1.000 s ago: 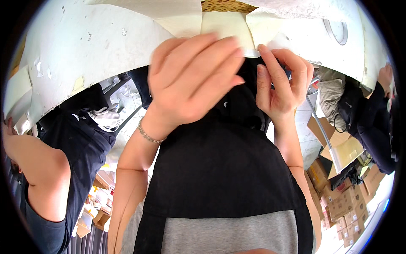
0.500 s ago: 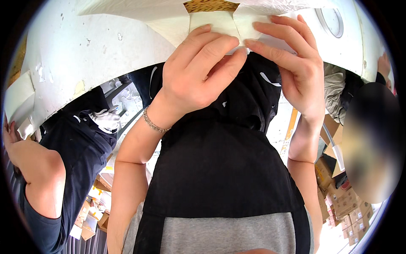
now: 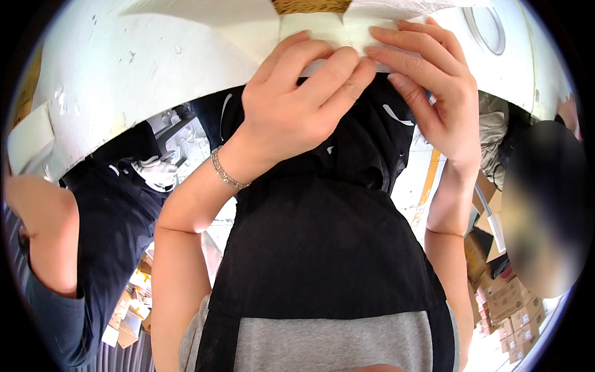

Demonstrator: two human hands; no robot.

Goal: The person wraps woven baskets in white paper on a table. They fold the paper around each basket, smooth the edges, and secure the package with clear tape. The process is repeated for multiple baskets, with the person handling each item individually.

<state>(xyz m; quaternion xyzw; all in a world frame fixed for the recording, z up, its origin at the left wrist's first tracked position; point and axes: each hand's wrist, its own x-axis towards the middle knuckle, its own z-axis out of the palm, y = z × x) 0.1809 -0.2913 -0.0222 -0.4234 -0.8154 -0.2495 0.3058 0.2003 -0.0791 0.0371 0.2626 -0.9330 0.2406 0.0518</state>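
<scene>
At the table's near edge, a thin white sheet [image 3: 310, 26], perhaps paper, is folded under my fingers. Its folds run up to a gold-brown piece with dark flecks [image 3: 313, 7], cut off by the top of the view. My left hand [image 3: 307, 90] is bent over the sheet, with its fingers curled and pressed together on the near flap; part of that flap is hidden behind them. The fingers of my right hand [image 3: 434, 77] lie stretched over the sheet's right side, close to the left fingertips. The right thumb stands apart, below the table edge.
The worn white table [image 3: 142, 68] spans the top. A grey ring [image 3: 485, 31] lies at its right. A person in dark clothes [image 3: 105, 229] is at the left, and another blurred person [image 3: 548, 211] at the right. Stacked cardboard boxes [image 3: 511, 310] stand at lower right.
My left hand has shifted slightly right, its fingertips closer to the right hand. My right thumb has dropped away from the sheet. The person at the left has moved an arm.
</scene>
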